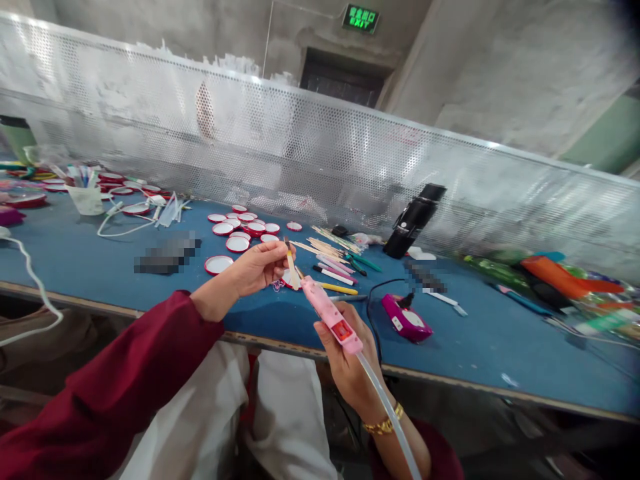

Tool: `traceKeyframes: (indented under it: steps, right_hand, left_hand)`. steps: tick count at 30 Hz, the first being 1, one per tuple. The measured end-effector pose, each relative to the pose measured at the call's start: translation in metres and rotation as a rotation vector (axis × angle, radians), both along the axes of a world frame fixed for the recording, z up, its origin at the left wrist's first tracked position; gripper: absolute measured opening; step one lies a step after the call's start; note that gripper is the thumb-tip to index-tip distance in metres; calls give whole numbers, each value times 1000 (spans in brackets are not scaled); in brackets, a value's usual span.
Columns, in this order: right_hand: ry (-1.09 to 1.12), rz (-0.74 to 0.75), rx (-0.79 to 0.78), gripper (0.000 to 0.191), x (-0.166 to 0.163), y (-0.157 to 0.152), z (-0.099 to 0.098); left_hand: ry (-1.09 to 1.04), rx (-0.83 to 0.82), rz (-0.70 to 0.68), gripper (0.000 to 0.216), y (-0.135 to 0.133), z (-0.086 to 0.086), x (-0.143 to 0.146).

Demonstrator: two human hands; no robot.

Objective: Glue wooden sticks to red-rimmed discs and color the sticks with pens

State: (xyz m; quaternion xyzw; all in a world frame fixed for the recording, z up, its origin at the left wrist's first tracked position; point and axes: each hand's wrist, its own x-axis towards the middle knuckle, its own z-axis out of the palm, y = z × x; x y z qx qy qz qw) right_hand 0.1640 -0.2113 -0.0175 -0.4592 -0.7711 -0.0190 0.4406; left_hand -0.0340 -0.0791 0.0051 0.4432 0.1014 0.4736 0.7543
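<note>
My right hand (353, 363) is wrapped round a pink hot glue gun (325, 310), its nozzle aimed up and left. A long translucent glue stick (385, 400) runs out of its back end. In front of the nozzle, my left hand (260, 265) pinches a small pale stick-like piece (291, 263) with a dark tip. The nozzle is close to that piece; I cannot tell whether they touch. A round white disc with a red rim lies on the table just beneath, partly hidden by the fingers and the glue gun.
Red-rimmed white discs (237, 243) lie on the blue table (280, 320), with wooden sticks (320, 247), pens (327, 275) and green pliers (356, 263) nearby. A purple box (406, 319) with a black plug stands right, behind it a black bottle (415, 220). A perforated metal screen (320, 147) closes the back.
</note>
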Motion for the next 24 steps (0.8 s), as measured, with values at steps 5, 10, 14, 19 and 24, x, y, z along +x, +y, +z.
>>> traceKeyframes:
  steps: [5, 10, 14, 19, 24]
  right_hand:
    - [44, 48, -42, 17, 0, 3, 2]
    - [130, 103, -72, 23, 3, 3, 3]
    - [180, 63, -164, 24, 8, 1, 2]
    - [185, 17, -178, 28, 7, 0, 4]
    - [194, 36, -174, 28, 4, 1, 6]
  left_hand:
    - [33, 2, 16, 18, 0, -2, -1]
    - [55, 34, 21, 19, 1, -3, -3]
    - [78, 49, 36, 18, 1, -2, -2]
    - [97, 71, 80, 17, 2, -1, -2]
    - [125, 107, 88, 16, 3, -1, -2]
